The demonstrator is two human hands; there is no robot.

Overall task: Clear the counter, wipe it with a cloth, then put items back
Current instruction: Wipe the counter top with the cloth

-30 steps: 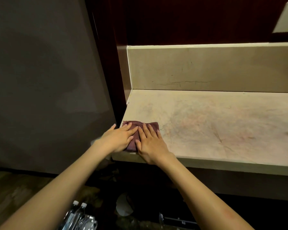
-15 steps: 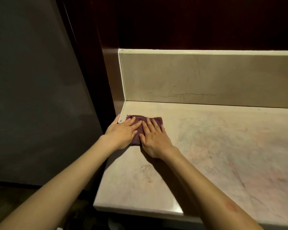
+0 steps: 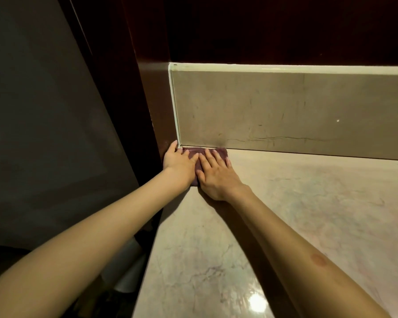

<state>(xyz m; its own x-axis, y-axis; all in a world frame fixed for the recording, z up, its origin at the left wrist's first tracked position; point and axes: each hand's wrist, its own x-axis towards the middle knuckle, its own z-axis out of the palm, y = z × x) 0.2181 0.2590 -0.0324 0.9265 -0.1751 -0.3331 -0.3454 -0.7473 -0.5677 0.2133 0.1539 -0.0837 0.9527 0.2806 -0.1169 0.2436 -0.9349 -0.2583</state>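
A folded dark purple cloth [image 3: 221, 152] lies flat on the beige marble counter [image 3: 285, 214], pushed into its far left corner against the backsplash. My left hand [image 3: 178, 164] and my right hand [image 3: 214, 174] lie side by side on top of it, fingers straight, pressing it down. The hands hide most of the cloth; only its far edge and a strip between them show. My left fingertips reach the dark wooden side panel.
A beige stone backsplash [image 3: 285, 111] runs along the back of the counter. A dark red-brown wooden panel [image 3: 156, 106] bounds it on the left, with a grey wall [image 3: 44, 122] beyond. The counter's left edge drops to a dim floor area.
Both hands have slid the cloth from the counter's front left edge back to the far left corner at the backsplash. The camera has moved closer over the counter.
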